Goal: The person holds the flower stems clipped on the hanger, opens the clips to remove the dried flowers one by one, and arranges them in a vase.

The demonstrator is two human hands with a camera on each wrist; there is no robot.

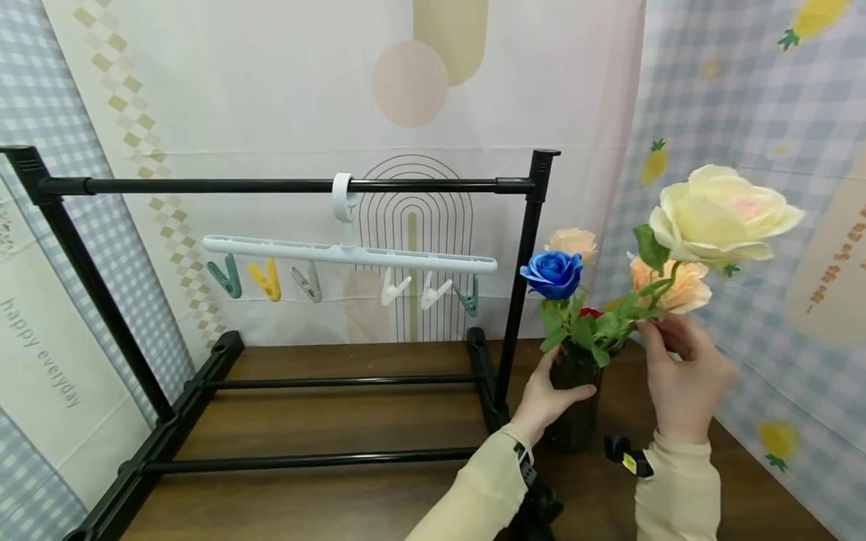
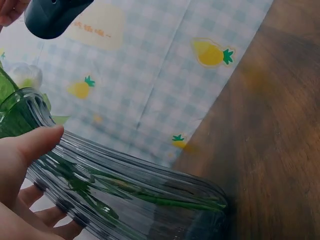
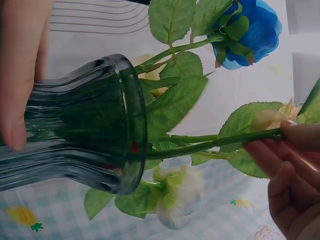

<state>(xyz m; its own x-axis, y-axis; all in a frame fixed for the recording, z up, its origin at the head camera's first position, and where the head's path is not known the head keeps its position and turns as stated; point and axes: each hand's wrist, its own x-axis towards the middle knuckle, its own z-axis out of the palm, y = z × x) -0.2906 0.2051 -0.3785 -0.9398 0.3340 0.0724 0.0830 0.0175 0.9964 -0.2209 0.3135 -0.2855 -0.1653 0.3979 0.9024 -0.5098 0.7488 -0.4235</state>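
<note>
A ribbed glass vase (image 1: 573,413) stands on the table at the right, holding several artificial roses. My left hand (image 1: 546,397) grips it just below the rim, thumb and fingers around the glass (image 2: 145,175). With thumb and fingers, my right hand (image 1: 686,368) pinches a green rose stem (image 3: 215,144) whose lower end goes into the vase mouth. That stem seems to belong to the large pale yellow rose (image 1: 724,214), which leans up and right. A blue rose (image 1: 553,274), a peach rose (image 1: 573,244) and an orange rose (image 1: 676,287) stand close by.
Left of the vase is a black rack (image 1: 521,278). From its top bar hangs a light blue hanger (image 1: 352,254) with several clips, among them a yellow clip (image 1: 265,279). A checked cloth (image 1: 764,361) rises along the table's right edge.
</note>
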